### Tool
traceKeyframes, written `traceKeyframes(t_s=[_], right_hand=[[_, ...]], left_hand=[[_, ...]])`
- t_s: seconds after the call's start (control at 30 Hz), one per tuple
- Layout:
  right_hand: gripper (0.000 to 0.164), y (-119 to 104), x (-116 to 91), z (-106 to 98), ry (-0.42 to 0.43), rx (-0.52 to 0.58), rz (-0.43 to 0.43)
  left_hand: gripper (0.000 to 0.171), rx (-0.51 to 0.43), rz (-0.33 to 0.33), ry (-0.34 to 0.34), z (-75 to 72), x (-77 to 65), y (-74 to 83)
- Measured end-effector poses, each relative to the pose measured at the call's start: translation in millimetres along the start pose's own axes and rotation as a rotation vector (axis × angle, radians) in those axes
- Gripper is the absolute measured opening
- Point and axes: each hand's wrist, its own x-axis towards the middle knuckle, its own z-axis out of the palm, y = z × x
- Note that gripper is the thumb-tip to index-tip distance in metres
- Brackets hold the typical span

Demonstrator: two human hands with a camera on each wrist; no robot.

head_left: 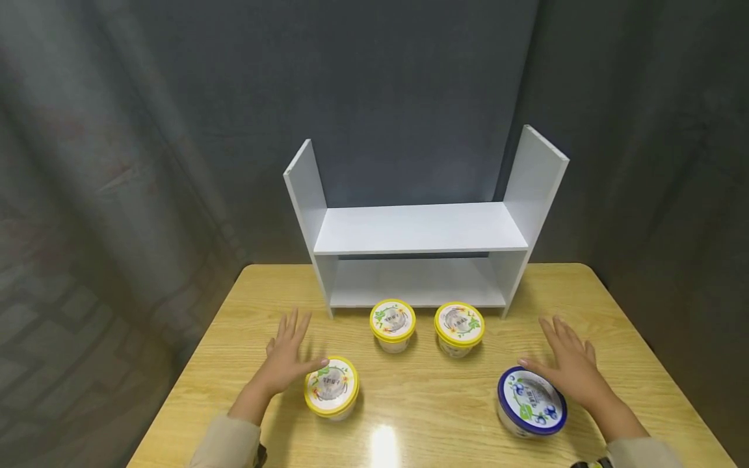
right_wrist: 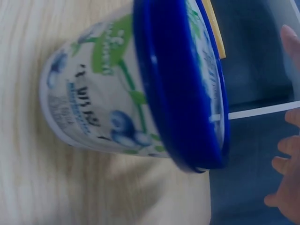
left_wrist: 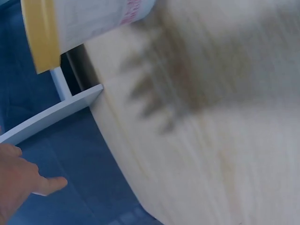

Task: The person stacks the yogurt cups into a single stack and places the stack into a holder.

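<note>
My left hand [head_left: 283, 365] is spread above the table at the left, its thumb tip over the edge of a yellow-lidded tub [head_left: 331, 386]. In the left wrist view that tub [left_wrist: 96, 21] shows partly at the top, apart from the fingers. On the right, my right hand [head_left: 572, 372] hovers with fingers extended beside a larger blue-lidded tub [head_left: 531, 402], the thumb overlapping the lid's rim. The right wrist view shows this tub [right_wrist: 112, 93] upright on the wood, printed with blueberries and leaves. Neither hand grips anything.
A white two-level shelf [head_left: 420, 229] stands at the back of the wooden table [head_left: 409, 396]. Before it sit two more yellow-lidded tubs, a left one [head_left: 393, 322] and a right one [head_left: 459, 324]. Dark grey curtains [head_left: 409, 97] hang behind and at both sides.
</note>
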Motion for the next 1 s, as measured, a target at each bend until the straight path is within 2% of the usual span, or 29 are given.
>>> traceKeyframes(t_s=[0.2, 0.47, 0.8, 1.0], right_hand=[[0.089, 0, -11, 4, -0.017, 0.063, -0.016], [0.086, 4, -24, 9, -0.083, 0.155, 0.005], [0.086, 10, -39, 19, -0.111, 0.201, 0.037], [0.093, 13, -46, 24, -0.102, 0.253, 0.048]], left_hand=[[0.097, -0.109, 0.023, -0.022, 8.8, -11.6, -1.6], [0.105, -0.232, 0.043, -0.056, 21.9, -26.5, -6.0], [0.11, -0.268, 0.114, -0.042, 34.0, -36.6, -10.3], [0.108, -0.318, 0.105, -0.029, 42.7, -42.5, -10.7]])
